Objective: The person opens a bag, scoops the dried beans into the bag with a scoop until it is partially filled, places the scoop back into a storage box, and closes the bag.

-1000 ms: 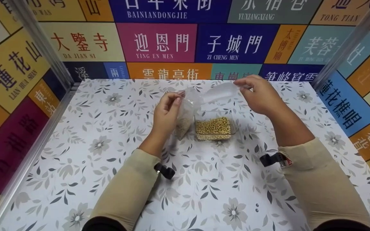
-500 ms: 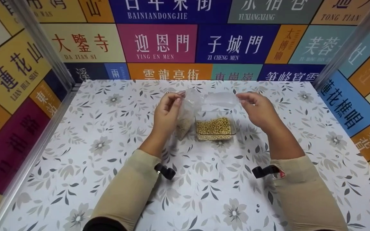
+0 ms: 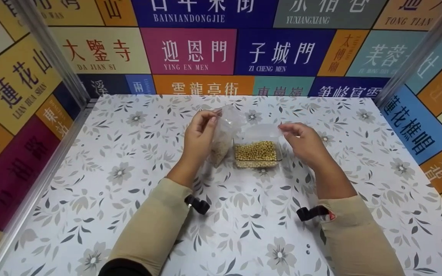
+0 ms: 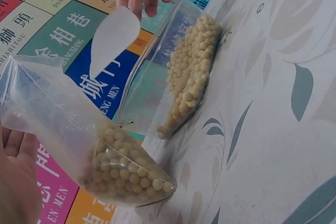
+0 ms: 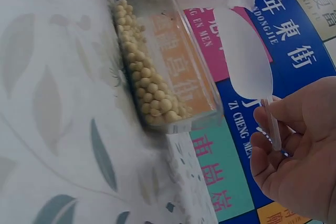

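My left hand pinches the top edge of a clear plastic bag, which stands upright on the table. Soybeans fill the bottom of this bag, as the left wrist view shows. Beside it on the right is a clear rectangular container, with soybeans lying in it. Between finger and thumb, my right hand holds the short handle of a translucent white scoop. The scoop is over the far side of the container, its tip pointing left toward the bag, and no beans show in it.
A white tablecloth with grey flowers and leaves covers the table. Behind it rises a wall panel of coloured blocks with lettering. Metal posts stand at the back corners.
My right hand has come down and nearer, lowering the scoop from above the table's back toward the container. My left hand and the bag have stayed in place.
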`<state>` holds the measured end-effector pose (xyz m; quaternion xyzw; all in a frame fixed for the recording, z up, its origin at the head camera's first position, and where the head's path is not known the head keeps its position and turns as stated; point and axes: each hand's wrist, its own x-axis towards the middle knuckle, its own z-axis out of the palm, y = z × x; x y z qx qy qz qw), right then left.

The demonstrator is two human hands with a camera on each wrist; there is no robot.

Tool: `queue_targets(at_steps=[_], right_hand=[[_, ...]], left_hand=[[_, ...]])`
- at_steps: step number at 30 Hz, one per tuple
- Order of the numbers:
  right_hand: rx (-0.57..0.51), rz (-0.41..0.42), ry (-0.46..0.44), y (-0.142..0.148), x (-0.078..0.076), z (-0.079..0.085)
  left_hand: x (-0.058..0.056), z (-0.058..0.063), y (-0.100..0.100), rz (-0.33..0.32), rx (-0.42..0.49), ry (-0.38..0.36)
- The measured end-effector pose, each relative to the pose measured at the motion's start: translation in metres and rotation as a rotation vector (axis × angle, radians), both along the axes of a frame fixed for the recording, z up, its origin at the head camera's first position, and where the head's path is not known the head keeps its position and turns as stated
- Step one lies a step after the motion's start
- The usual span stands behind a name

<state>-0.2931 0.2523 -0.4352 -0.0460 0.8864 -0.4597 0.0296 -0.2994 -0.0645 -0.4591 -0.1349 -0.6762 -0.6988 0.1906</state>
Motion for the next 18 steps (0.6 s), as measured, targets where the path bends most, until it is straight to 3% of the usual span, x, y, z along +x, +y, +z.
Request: queue_targets(at_steps=[9,18], right_hand=[[0.084,0.069,-0.014,-0.007,0.000,-0.018],[0.149,0.127,0.028,-0.015,-0.005,-0.028]], left_hand=[[-0.001,0.000,0.002,-0.015,0.021,0.011],[0.000,-0.001,0.001,-0.011,0.021,0.004]])
